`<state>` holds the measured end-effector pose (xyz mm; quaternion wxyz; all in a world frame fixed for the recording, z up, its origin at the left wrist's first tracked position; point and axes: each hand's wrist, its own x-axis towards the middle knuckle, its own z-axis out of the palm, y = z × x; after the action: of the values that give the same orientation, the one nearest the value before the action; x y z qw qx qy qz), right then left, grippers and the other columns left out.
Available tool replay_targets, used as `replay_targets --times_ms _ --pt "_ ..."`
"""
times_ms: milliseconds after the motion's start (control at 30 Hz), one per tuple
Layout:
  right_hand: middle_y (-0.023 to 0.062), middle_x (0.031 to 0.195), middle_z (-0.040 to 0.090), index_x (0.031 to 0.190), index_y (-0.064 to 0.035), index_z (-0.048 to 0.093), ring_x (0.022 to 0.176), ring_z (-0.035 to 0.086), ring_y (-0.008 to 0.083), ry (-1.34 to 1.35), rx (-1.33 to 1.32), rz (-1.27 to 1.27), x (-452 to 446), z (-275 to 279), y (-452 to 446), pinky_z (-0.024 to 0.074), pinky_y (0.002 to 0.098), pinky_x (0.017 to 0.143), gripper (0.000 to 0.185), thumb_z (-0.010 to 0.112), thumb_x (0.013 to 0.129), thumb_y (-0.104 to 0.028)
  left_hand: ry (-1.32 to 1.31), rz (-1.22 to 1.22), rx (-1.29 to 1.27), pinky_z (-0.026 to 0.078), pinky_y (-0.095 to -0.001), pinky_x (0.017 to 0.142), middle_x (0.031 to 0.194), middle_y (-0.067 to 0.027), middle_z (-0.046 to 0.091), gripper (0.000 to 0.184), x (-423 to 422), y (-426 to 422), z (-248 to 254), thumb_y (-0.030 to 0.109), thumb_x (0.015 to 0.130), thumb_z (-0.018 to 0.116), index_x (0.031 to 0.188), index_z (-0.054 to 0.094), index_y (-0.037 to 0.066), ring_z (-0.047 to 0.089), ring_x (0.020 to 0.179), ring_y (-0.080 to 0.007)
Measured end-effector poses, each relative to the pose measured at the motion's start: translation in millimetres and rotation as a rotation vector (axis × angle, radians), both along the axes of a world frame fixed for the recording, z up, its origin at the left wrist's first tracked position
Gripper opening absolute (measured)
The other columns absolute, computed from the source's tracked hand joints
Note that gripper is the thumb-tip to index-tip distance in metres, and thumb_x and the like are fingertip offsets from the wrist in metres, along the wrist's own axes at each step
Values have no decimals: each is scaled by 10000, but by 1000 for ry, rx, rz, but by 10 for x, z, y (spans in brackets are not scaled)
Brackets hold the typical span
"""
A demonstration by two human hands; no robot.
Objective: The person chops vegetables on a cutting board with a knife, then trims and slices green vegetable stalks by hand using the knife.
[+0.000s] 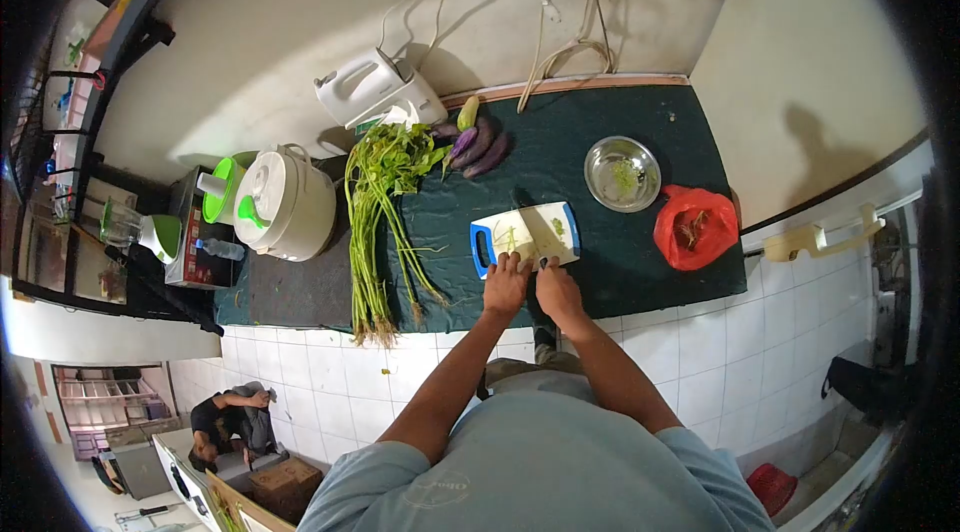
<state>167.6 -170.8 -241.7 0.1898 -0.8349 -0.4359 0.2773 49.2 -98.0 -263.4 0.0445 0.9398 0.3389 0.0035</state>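
Observation:
A white cutting board with blue ends (568, 222) lies near the front edge of the table, with cut green stems (510, 235) on its left part and a small heap of chopped green pieces (558, 226) on its right. My left hand (507, 282) is closed over the stems at the board's near edge. Beside it, my right hand (558, 290) is closed around what looks like a dark knife handle (543, 262); the blade is hard to make out. A steel bowl (597, 187) with some chopped greens stands behind and right of the board.
Right of the bowl sits a red plastic bag (668, 244) with scraps. To the left lie long leafy greens with roots (372, 272), several eggplants (485, 147), a white mixer (365, 92) and a white rice cooker (300, 207). A person (225, 427) crouches on the floor behind left.

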Motion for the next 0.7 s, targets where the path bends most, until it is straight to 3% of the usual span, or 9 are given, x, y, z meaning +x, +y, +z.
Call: replay_targets --times_ms 100,300,400,467,700 --pt "260 843 696 1206 96 445 809 700 421 -78 7 16 -28 -41 -15 577 483 683 382 459 1008 -230 21 -14 21 474 -452 870 1231 -97 521 449 -17 22 -7 200 881 569 1328 587 227 481 1189 -309" --pt "288 873 686 1119 64 473 854 695 434 20 -42 -26 -71 -33 -171 570 508 718 335 469 1005 -251 -34 18 38 478 -452 867 1228 -91 529 393 8 -30 38 219 868 597 1259 636 215 490 1180 -307" --pt "284 847 684 1100 43 468 850 694 440 -59 12 7 12 -5 -209 566 519 725 325 480 1003 -268 -167 90 -28 480 -448 880 1204 -84 552 308 84 2 85 228 858 618 1155 685 182 502 1167 -305" --pt "279 833 685 1095 34 474 840 695 445 -2 -61 -6 39 16 -295 568 518 725 328 481 1007 -282 -199 88 -36 498 -433 833 1078 -73 614 193 119 43 111 221 872 609 1003 726 141 559 1087 -291" --pt "280 870 692 1102 34 474 842 697 445 -10 -94 -99 133 52 -365 572 515 722 352 458 1021 -308 -311 123 -200 537 -407 823 937 -95 642 127 313 261 -21 187 858 619 857 704 92 619 967 -292"
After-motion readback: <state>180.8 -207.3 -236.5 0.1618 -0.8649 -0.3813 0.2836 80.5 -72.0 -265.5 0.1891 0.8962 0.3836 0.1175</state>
